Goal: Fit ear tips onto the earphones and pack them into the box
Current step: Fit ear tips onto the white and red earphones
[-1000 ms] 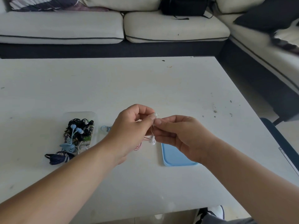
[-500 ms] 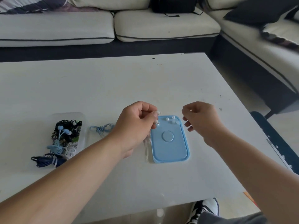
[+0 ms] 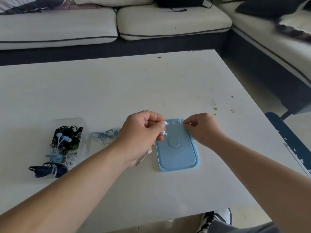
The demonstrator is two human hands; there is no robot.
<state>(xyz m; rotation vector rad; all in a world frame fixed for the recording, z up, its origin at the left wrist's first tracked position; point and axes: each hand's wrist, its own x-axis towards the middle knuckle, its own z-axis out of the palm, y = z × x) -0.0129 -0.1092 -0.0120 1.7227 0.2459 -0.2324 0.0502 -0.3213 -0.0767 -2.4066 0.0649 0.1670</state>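
Two hands: left (image 3: 143,132) fingers grip white earphones (image 3: 164,127); right (image 3: 202,127) pinched, contents unclear.

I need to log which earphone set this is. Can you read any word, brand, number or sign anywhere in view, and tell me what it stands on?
None can be read.
Flat light-blue plastic lid: only a plain raised circle, no text.
Clear plastic box of tangled earphones: no label visible.
White earphones in the left hand: too small to show any marking.
White table: only dark specks.

Home living room (corner sofa (image 3: 173,22), low table (image 3: 117,91))
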